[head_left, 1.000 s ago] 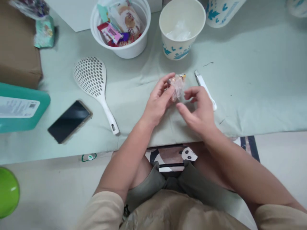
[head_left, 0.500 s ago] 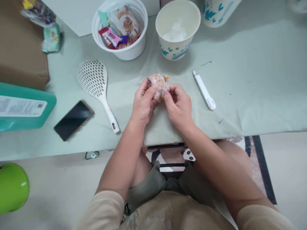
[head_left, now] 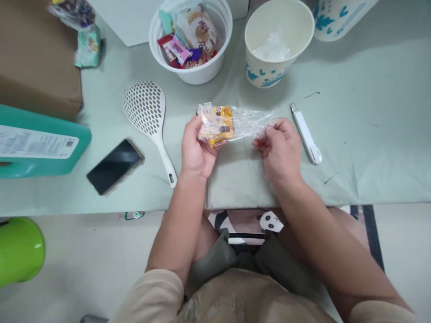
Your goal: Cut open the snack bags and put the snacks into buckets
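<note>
My left hand point(head_left: 195, 150) grips a small yellow snack packet point(head_left: 218, 125) wrapped in clear plastic film, just above the pale green tablecloth. My right hand point(head_left: 279, 146) pinches the other end of the clear plastic film point(head_left: 252, 123), which is stretched out flat between the two hands. Both hands are closed on it. A white bowl point(head_left: 202, 72) full of wrapped snacks stands behind my left hand. A paper cup point(head_left: 269, 74) with blue print, holding crumpled clear plastic, stands behind the stretched film.
A white slotted spoon point(head_left: 150, 119) and a black phone point(head_left: 114, 166) lie left of my hands. A white utility knife point(head_left: 305, 133) lies right of them. A teal box point(head_left: 37, 146), a brown carton point(head_left: 33, 58) and a green round object point(head_left: 18, 249) sit at the left.
My hands were close together around the bunched wrapped snack; now they have pulled apart sideways, and the clear film is drawn out between them. The view has shifted a little.
</note>
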`<state>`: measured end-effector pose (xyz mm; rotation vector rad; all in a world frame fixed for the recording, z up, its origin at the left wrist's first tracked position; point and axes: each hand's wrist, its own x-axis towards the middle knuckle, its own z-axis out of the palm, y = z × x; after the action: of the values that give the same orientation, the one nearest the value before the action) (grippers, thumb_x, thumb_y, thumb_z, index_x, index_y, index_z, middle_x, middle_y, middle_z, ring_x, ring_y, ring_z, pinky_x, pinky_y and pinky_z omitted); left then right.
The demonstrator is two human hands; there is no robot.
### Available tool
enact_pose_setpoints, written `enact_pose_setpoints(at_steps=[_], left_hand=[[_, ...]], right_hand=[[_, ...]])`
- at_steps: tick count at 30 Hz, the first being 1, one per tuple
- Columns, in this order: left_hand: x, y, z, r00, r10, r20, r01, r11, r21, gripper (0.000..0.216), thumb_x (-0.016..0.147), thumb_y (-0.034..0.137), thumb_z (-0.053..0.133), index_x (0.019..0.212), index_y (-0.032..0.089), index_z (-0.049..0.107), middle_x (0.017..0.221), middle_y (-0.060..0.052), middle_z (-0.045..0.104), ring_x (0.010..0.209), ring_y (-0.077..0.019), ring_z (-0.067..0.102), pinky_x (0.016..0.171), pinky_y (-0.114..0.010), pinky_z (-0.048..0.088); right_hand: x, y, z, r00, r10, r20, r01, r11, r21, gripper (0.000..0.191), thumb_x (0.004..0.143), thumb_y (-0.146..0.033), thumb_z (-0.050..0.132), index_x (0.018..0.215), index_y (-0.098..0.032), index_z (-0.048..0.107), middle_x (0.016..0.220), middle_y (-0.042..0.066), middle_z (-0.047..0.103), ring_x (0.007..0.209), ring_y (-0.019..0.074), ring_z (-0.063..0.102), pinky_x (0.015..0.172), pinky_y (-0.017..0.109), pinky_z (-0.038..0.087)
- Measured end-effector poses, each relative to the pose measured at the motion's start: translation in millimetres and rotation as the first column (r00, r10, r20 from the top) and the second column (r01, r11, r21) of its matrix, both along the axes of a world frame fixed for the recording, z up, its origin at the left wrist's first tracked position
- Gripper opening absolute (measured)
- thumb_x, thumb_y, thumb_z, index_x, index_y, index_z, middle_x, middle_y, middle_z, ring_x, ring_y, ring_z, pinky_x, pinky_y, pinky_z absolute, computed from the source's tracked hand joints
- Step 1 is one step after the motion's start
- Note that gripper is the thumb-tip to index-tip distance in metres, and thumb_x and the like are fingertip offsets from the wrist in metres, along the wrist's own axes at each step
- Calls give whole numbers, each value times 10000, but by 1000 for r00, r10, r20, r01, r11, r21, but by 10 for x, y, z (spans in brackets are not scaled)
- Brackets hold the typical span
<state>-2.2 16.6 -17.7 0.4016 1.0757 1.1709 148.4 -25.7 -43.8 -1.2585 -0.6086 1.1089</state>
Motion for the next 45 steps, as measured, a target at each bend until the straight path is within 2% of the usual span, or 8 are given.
enact_pose_setpoints(at_steps=[6, 10, 12, 16, 20, 24, 29, 45], left_hand=[[-78, -1, -94, 999, -2, -37, 4, 999, 51, 292, 905, 523, 660, 987, 250, 721, 997, -39, 795, 990, -205, 777, 574, -200, 603], [-62, -12, -141, 998, -55, -44, 60, 992, 112, 147, 849, 345, 740, 958, 247, 738, 1015, -8, 795, 958, -167, 767, 702, -199, 635], [-49, -35, -133, 985, -157, -77, 167, 976, 140, 177, 793, 257, 794, 964, 232, 755, 980, 3, 790, 878, -141, 757, 702, -193, 628], [-12, -92, -96, 908, -393, -147, 415, 892, 181, 232, 792, 321, 852, 969, 196, 769, 876, -14, 764, 769, -153, 742, 601, -219, 588], [37, -111, -109, 892, -415, -182, 449, 862, 234, 337, 832, 489, 833, 987, 201, 756, 922, -46, 769, 928, -239, 779, 739, -326, 632], [42, -117, -157, 892, -383, -239, 437, 865, 245, 366, 869, 549, 791, 1029, 223, 742, 984, -47, 769, 1054, -263, 771, 834, -364, 633], [12, -141, -156, 874, -430, -226, 478, 845, 239, 435, 802, 584, 841, 1022, 223, 737, 970, -23, 763, 918, -203, 763, 776, -315, 620], [-112, -125, -57, 849, -431, -307, 490, 859, 147, 302, 890, 472, 742, 1025, 205, 783, 1006, -45, 799, 997, -229, 771, 930, -363, 616]], right_hand=[[-32, -71, -63, 977, 19, 211, -36, 996, 78, 62, 929, -268, 597, 922, -253, 537, 811, -24, 632, 755, 119, 666, 719, 271, 575], [67, -155, -50, 803, -185, 566, 27, 961, 276, 257, 987, -342, 562, 1240, -298, 555, 1300, 75, 623, 1262, 241, 644, 1003, 455, 564], [149, -190, -16, 708, -259, 657, 21, 938, 347, 284, 1010, -357, 521, 1289, -308, 546, 1360, 87, 585, 1322, 280, 605, 1050, 526, 530], [235, -206, 54, 645, -142, 751, -208, 913, 351, 244, 972, -270, 561, 1210, -301, 606, 1227, 81, 658, 1187, 275, 655, 967, 496, 566], [188, -180, 60, 617, -54, 785, -355, 872, 338, 281, 894, -195, 653, 1158, -292, 652, 1166, 75, 701, 1099, 257, 673, 861, 432, 593], [135, -171, 58, 620, -12, 784, -337, 899, 281, 184, 881, -197, 694, 1052, -265, 703, 1023, 57, 710, 954, 218, 677, 831, 397, 587], [140, -175, 89, 651, 62, 756, -327, 922, 206, 26, 887, -224, 695, 885, -231, 721, 859, 21, 708, 781, 166, 646, 647, 303, 508], [255, -139, -57, 721, 58, 691, -262, 945, 194, 313, 1062, -527, 500, 969, -250, 615, 848, 20, 646, 790, 177, 648, 705, 346, 543]])
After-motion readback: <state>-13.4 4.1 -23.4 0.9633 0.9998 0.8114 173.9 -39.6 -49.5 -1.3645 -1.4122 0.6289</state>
